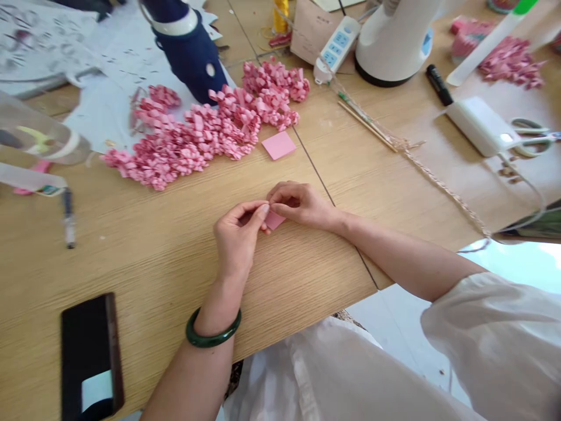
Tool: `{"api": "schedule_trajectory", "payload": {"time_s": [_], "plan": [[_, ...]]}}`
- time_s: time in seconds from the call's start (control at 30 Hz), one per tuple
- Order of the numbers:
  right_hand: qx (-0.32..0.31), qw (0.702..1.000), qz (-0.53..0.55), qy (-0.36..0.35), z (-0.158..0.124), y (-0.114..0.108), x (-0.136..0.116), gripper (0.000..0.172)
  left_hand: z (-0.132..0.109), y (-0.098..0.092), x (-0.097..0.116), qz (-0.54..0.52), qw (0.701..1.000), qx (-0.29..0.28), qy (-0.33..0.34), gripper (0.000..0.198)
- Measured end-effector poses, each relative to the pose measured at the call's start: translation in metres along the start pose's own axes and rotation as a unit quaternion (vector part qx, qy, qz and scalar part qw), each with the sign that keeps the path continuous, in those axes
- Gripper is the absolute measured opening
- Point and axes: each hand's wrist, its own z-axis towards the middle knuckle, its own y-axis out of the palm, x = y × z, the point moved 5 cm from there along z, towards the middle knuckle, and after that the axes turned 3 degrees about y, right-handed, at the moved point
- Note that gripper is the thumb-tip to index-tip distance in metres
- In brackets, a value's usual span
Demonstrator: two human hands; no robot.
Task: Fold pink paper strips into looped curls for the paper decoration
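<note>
Both hands meet over the middle of the wooden table [166, 251]. My left hand [239, 234], with a dark green bangle [213, 341] on its wrist, pinches the edge of a small pink paper piece [275, 220] between thumb and forefinger. From the other side my right hand [302, 204] closes its fingertips on the same paper, covering part of it. Just beyond lies a flat pink paper square [279, 145]. A long heap of curled pink paper pieces [197, 137] stretches behind it to the left.
A dark blue bottle [186, 52] stands behind the heap. Farther right are a power strip [337, 49], a white appliance [392, 44], a braided cord [447, 187], a black marker [439, 85] and scissors [532, 139]. A phone [90, 356] and a pen [68, 217] lie at left.
</note>
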Motion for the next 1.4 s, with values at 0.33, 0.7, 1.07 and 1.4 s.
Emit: {"api": "schedule_trajectory", "payload": {"time_s": [0.33, 0.7, 1.07, 1.4], "plan": [[0.014, 0.998, 0.034, 0.047, -0.0014, -0.0007, 0.001, 0.015, 0.0015, 0.0011, -0.0018, -0.044, 0.999, -0.013, -0.017, 0.027], [0.016, 0.999, 0.013, 0.032, -0.0012, -0.0004, 0.0024, 0.01, 0.0008, 0.002, 0.0003, 0.003, 1.0, -0.017, 0.004, 0.019], [0.005, 1.0, 0.006, 0.015, 0.0003, 0.0007, 0.0006, 0.013, 0.0013, -0.0009, -0.004, 0.034, 0.999, -0.03, 0.016, 0.026], [0.01, 1.0, 0.007, 0.02, -0.0003, 0.0001, 0.0033, 0.013, 0.0007, 0.0013, -0.0024, -0.013, 0.999, -0.038, -0.006, 0.03]]}}
